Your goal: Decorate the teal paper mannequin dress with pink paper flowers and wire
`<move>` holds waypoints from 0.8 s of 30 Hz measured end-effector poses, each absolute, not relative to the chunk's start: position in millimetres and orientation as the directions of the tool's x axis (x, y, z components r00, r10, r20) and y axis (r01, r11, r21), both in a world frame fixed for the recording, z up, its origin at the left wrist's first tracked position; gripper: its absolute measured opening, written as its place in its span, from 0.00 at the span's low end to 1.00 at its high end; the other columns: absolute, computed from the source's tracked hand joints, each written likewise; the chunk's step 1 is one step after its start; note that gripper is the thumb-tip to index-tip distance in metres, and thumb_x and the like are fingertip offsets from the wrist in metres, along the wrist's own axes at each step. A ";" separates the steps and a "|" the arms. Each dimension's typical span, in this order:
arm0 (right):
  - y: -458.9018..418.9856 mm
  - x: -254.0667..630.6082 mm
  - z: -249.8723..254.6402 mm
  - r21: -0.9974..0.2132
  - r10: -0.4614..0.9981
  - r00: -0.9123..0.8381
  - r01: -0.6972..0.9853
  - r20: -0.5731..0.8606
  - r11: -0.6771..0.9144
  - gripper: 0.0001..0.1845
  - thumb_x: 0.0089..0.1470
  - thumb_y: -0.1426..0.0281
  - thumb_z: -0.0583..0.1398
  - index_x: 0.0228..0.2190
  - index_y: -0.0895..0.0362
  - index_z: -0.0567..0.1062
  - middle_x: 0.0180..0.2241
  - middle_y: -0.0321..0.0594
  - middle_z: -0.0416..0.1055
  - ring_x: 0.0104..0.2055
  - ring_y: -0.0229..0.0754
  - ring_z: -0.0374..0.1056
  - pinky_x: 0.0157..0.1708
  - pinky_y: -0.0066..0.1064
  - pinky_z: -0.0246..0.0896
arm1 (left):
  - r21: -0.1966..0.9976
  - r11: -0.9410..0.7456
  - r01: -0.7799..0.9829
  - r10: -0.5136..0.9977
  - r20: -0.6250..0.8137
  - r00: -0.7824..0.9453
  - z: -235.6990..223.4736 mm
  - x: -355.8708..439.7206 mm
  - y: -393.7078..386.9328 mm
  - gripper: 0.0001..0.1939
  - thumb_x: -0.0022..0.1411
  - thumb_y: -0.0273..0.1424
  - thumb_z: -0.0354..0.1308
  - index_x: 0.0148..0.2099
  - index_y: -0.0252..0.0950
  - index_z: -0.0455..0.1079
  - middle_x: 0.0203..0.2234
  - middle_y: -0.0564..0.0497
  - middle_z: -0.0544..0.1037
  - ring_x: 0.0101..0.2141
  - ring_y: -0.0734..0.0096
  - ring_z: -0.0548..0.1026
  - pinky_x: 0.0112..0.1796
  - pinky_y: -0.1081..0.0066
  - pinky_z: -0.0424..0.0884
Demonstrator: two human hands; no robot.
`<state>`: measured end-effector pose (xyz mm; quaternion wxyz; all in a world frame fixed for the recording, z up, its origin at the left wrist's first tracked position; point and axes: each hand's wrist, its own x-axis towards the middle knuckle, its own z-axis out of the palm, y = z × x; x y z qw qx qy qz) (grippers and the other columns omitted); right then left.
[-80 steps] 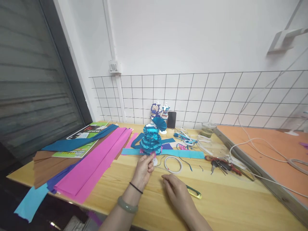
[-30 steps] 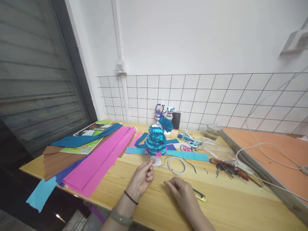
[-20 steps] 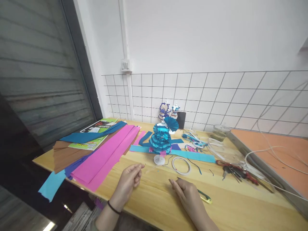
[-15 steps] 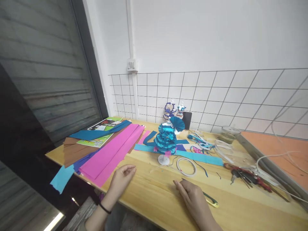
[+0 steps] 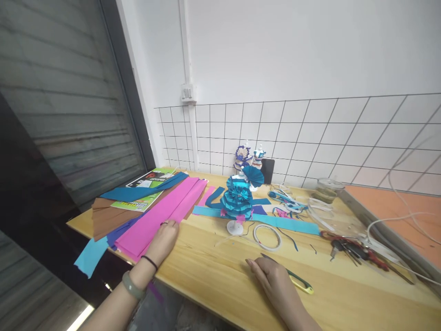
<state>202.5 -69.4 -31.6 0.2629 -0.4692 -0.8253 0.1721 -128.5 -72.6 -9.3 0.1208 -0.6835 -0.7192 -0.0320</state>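
My left hand (image 5: 166,240) lies at the near right edge of the folded pink crepe paper (image 5: 151,225), its fingers curled on that edge and their tips partly hidden. On the bare wood, my right hand (image 5: 274,278) rests closed, thumb against the fingers; what it holds, if anything, is hidden. Just behind it lies a slim green and yellow tool (image 5: 303,283), partly covered by the hand. Between and beyond my hands stands a doll-like figure in a ruffled teal paper dress (image 5: 237,202), upright on a round white base (image 5: 234,228).
A roll of white tape (image 5: 267,237) lies before the figure. A light blue paper strip (image 5: 292,225) runs behind it. Teal, brown and blue paper sheets and a magazine (image 5: 138,200) are at left. Pliers (image 5: 361,255), a glass jar (image 5: 327,189) and cables are at right.
My left hand has moved left from above the bare wood onto the pink paper's edge, and more of the forearm with a bracelet shows. My right hand stays almost where it was.
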 end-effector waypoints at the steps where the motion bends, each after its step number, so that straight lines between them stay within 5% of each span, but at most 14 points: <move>1: -69.4 202.0 -31.6 -0.530 0.865 -0.421 0.685 0.272 0.500 0.24 0.59 0.57 0.43 0.16 0.55 0.58 0.17 0.35 0.62 0.21 0.37 0.59 0.27 0.27 0.51 | -0.148 0.060 0.987 0.984 0.177 -0.033 -9.1 -129.3 -69.7 0.14 0.56 0.17 0.41 0.36 0.29 0.68 0.33 0.40 0.72 0.35 0.60 0.71 0.37 0.64 0.66; 7: -70.2 200.1 -28.2 -0.536 0.878 -0.405 0.696 0.256 0.477 0.24 0.59 0.57 0.43 0.16 0.55 0.56 0.17 0.36 0.63 0.22 0.37 0.59 0.26 0.26 0.49 | -0.240 0.044 0.970 0.993 0.113 -0.017 -3.6 -129.0 -61.9 0.16 0.53 0.15 0.40 0.36 0.27 0.68 0.31 0.38 0.73 0.33 0.58 0.73 0.33 0.64 0.66; 11: -70.8 199.8 -27.5 -0.542 0.876 -0.400 0.689 0.269 0.481 0.24 0.59 0.57 0.43 0.16 0.55 0.56 0.17 0.36 0.63 0.22 0.37 0.59 0.26 0.26 0.48 | -0.180 0.075 0.981 0.987 0.153 -0.048 -0.3 -129.5 -62.6 0.15 0.56 0.19 0.40 0.35 0.28 0.68 0.30 0.39 0.74 0.32 0.60 0.73 0.34 0.65 0.65; 18: -69.4 200.3 -30.0 -0.524 0.866 -0.408 0.690 0.289 0.500 0.24 0.59 0.58 0.43 0.16 0.55 0.57 0.17 0.35 0.64 0.21 0.37 0.59 0.25 0.26 0.48 | 0.278 0.090 0.956 0.960 0.230 -0.157 19.5 -145.6 -68.8 0.13 0.57 0.31 0.44 0.30 0.33 0.69 0.28 0.45 0.76 0.31 0.65 0.73 0.34 0.71 0.63; 24: -68.9 200.7 -29.5 -0.527 0.865 -0.423 0.687 0.270 0.500 0.24 0.59 0.57 0.43 0.16 0.55 0.58 0.17 0.36 0.63 0.22 0.37 0.60 0.25 0.26 0.48 | 0.794 0.024 0.607 0.952 0.168 -0.256 47.2 -144.6 -81.7 0.16 0.51 0.41 0.52 0.26 0.32 0.68 0.22 0.51 0.75 0.26 0.71 0.71 0.30 0.74 0.65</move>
